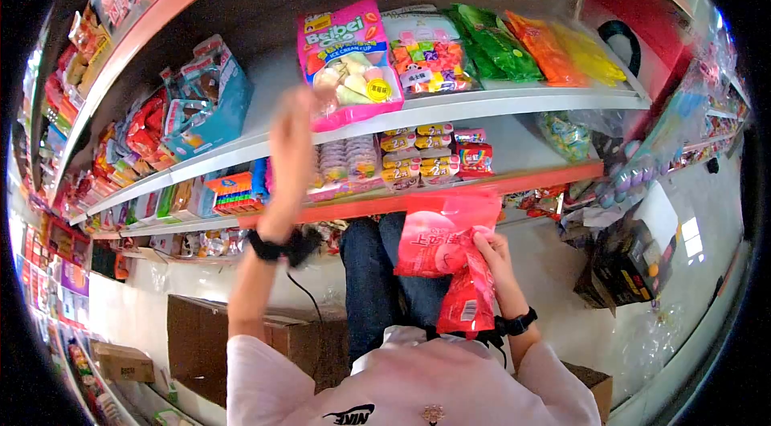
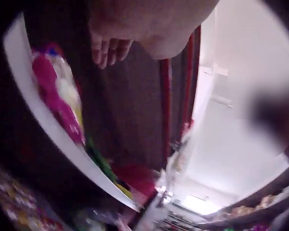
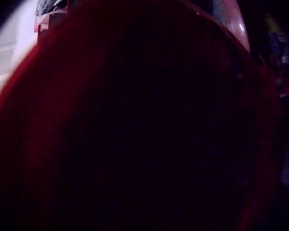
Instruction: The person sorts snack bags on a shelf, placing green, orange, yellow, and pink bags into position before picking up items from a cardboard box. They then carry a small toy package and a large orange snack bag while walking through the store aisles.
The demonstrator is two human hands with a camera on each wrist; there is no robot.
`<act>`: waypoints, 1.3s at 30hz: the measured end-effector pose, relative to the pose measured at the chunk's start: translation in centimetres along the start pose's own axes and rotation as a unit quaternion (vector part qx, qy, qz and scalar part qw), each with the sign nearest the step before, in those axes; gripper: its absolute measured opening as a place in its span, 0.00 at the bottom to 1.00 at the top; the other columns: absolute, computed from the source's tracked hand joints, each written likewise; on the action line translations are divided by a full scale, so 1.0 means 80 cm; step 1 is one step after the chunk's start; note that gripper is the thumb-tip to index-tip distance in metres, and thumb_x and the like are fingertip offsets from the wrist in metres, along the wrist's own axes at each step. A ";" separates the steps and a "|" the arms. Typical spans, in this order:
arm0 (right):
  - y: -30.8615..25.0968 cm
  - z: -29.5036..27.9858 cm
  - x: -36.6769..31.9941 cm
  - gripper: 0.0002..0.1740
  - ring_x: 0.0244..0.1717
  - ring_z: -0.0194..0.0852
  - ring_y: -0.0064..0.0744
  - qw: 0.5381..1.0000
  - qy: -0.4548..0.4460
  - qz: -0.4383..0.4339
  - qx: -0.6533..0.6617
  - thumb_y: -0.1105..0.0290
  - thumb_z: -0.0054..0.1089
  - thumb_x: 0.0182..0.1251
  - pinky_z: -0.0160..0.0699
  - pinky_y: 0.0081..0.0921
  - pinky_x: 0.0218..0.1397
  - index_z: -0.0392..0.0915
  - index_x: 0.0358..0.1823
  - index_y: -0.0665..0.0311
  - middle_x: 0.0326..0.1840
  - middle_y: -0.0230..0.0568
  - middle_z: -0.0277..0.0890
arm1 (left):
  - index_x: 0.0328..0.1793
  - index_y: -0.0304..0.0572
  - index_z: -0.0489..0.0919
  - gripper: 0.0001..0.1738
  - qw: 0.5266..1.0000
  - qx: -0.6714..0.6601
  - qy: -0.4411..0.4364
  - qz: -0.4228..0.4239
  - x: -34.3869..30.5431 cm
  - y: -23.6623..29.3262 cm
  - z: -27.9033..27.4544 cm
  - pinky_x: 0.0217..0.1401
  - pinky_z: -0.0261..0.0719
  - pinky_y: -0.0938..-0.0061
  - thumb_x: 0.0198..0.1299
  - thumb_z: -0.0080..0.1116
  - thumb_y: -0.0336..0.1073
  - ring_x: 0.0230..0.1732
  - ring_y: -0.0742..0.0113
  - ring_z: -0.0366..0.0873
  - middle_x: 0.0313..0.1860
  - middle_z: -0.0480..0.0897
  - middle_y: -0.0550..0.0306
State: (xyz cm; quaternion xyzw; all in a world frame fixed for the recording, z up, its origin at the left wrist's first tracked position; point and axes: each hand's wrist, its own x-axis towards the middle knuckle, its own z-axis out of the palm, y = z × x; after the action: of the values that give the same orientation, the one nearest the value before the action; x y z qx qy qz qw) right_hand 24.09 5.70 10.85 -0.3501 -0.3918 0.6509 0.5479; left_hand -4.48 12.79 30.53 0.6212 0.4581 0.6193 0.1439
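Note:
My right hand [image 1: 497, 259] pinches red candy bags in front of my body. One bag [image 1: 434, 237] with white lettering spreads up to the left; another red part with a barcode [image 1: 467, 301] hangs below. In the right wrist view dark red plastic [image 3: 43, 139] covers nearly everything. My left hand [image 1: 292, 145] is raised, blurred, with fingers extended and nothing in them. It is just left of a pink bag of ice-cream-cup candy [image 1: 341, 65] standing on the upper shelf. Straight fingers also show at the top of the left wrist view, above the pink bag [image 2: 58, 96].
Right of the pink bag stand a clear bag of colourful candies [image 1: 434, 65], then green [image 1: 494, 40], orange [image 1: 546, 48] and yellow bags [image 1: 590, 57]. A blue box [image 1: 213, 97] of packets stands left. Below, a shelf with a red edge [image 1: 361, 205] holds small rolls [image 1: 418, 154]. Cartons [image 1: 197, 346] stand on the floor.

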 end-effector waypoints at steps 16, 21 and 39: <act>-0.088 0.052 0.015 0.11 0.36 0.71 0.14 0.983 -0.077 -0.069 -0.151 0.67 0.58 0.63 0.72 0.17 0.39 0.81 0.39 0.68 0.34 0.28 0.79 | 0.66 0.46 0.66 0.46 0.897 -0.018 -0.124 -0.424 0.193 -0.095 -0.034 0.55 0.73 0.71 0.47 0.58 0.68 0.53 0.69 0.73 0.60 0.72 0.55; -0.188 0.126 0.108 0.16 0.39 0.75 0.18 0.972 -0.233 0.020 0.035 0.61 0.56 0.64 0.74 0.19 0.43 0.76 0.47 0.64 0.38 0.32 0.78 | 0.60 0.47 0.71 0.41 0.945 -0.103 -0.153 -0.269 0.193 -0.131 -0.036 0.53 0.74 0.71 0.50 0.52 0.70 0.49 0.68 0.76 0.53 0.77 0.55; -0.206 0.185 0.259 0.20 0.56 0.69 0.28 0.840 -0.352 -0.268 -0.315 0.64 0.46 0.69 0.67 0.26 0.58 0.66 0.59 0.66 0.57 0.40 0.71 | 0.58 0.41 0.71 0.25 0.968 -0.126 -0.171 -0.131 0.174 -0.127 -0.042 0.57 0.73 0.69 0.55 0.61 0.39 0.51 0.63 0.77 0.53 0.78 0.52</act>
State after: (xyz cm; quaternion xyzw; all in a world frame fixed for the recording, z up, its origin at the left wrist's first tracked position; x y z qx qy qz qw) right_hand 14.97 25.84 31.64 -0.1328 -0.8208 0.3996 0.3858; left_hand -14.05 27.35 32.48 0.6298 0.4220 0.5321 0.3770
